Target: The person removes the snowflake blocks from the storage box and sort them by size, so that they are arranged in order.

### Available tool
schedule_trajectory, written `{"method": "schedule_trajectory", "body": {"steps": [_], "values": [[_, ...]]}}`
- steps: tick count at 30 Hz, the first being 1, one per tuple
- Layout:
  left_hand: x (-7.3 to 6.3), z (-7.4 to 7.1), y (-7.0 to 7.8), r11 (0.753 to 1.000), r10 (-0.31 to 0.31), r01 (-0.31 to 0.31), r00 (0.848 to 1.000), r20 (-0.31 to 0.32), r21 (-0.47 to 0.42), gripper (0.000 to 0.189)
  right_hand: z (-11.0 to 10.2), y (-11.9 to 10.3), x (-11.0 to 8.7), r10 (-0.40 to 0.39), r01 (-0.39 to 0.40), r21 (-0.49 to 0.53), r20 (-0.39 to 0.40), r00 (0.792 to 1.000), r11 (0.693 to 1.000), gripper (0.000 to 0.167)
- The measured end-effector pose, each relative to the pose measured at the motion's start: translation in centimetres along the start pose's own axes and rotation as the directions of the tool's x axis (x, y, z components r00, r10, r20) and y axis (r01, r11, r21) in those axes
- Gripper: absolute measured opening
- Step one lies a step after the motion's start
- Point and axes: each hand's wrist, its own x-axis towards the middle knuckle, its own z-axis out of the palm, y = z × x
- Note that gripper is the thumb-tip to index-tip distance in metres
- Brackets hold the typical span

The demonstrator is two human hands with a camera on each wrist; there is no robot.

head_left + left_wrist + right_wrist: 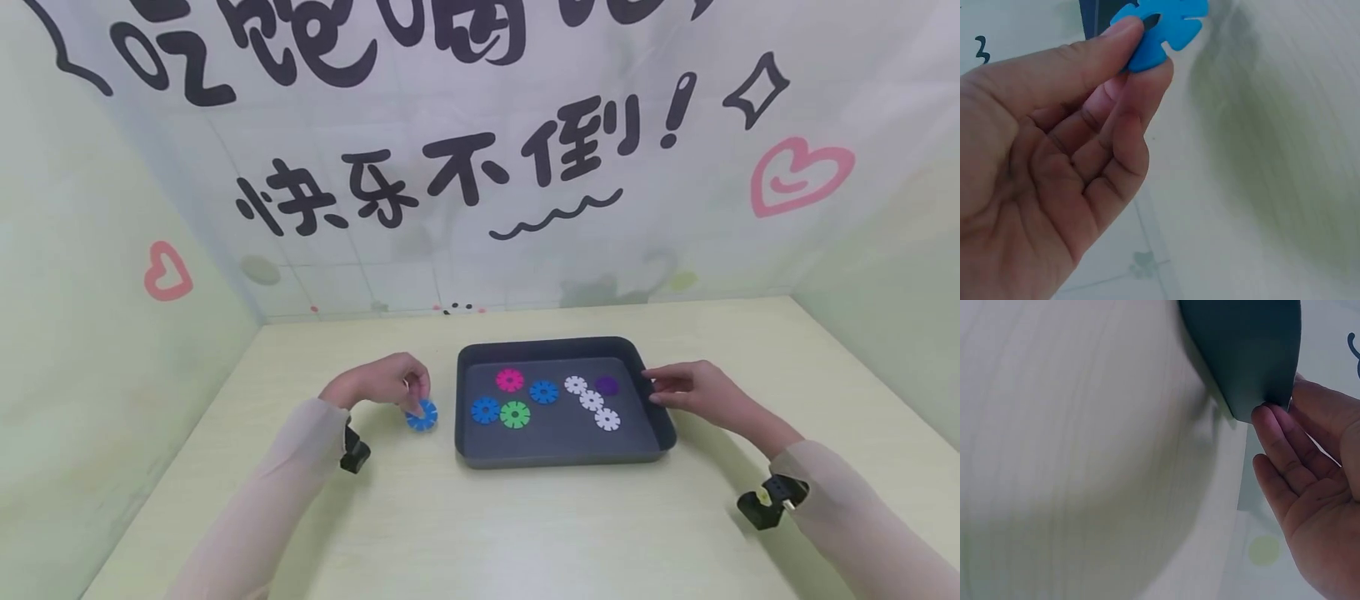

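I have a blue notched disc (422, 414) pinched between thumb and fingertips of my left grip (382, 382), just above the table (525, 517), close to the left wall of the dark tray (558, 457). My right grip (693, 390) lies with straight fingers against the tray's right rim, holding nothing. Inside the tray lie pink, blue, green, white and purple discs.
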Motion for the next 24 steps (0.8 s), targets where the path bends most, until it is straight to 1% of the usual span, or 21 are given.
{"method": "schedule_trajectory", "body": {"steps": [4, 8, 12, 18, 24], "values": [[0.6, 0.3, -1.1, 1.000, 0.009, -0.009, 1.000, -0.027, -0.022, 0.011, 0.0, 0.1, -0.1, -0.011, 0.011, -0.004, -0.006, 1.000, 1.000, 0.039], [1.3, 0.5, -2.1, 1.000, -0.011, 0.009, 0.998, -0.058, -0.025, 0.010, 0.0, 0.2, -0.1, -0.013, 0.013, 0.010, -0.001, 1.000, 1.000, 0.040], [1.6, 0.6, -2.8, 0.999, -0.031, 0.029, 0.995, -0.091, -0.025, 0.011, 0.0, 0.3, 0.0, -0.012, 0.012, 0.019, 0.003, 1.000, 1.000, 0.040], [1.9, 0.8, -3.3, 0.997, -0.074, 0.072, 0.992, -0.106, -0.018, 0.015, 0.1, 0.3, 0.0, -0.007, 0.007, 0.011, -0.002, 1.000, 1.000, 0.039], [2.1, 0.9, -3.1, 0.993, -0.116, 0.116, 0.985, -0.125, -0.005, 0.014, 0.1, 0.2, 0.0, 0.000, 0.000, -0.008, -0.010, 1.000, 1.000, 0.039]]}}
